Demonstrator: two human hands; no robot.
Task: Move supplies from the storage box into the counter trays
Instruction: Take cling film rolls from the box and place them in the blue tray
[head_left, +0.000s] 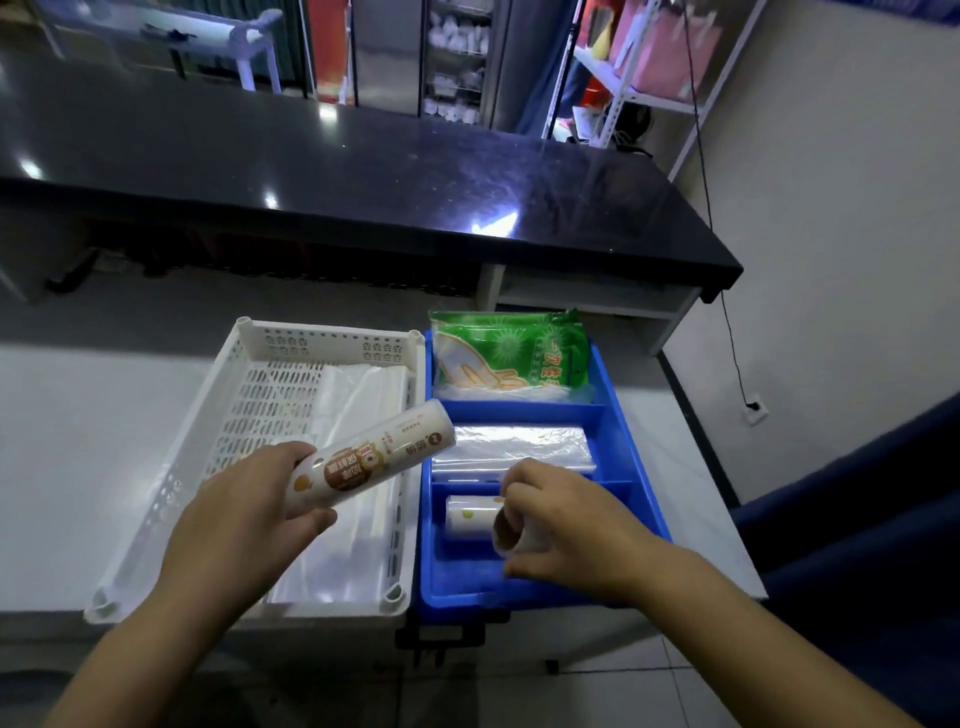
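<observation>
1. Left hand (249, 514) grips held roll (374, 462) by its near end over white bin (332, 338). The end grip could let it tip out.
2. Right hand (566, 525) curls round tray roll (470, 514) in the 6 o'clock compartment of blue tray (644, 499). It could roll loose on release.
3. Counts: 2 rolls, 1 clear pack (519, 447) mid-tray, at least 1 green pack (514, 353) at 12 o'clock.
</observation>
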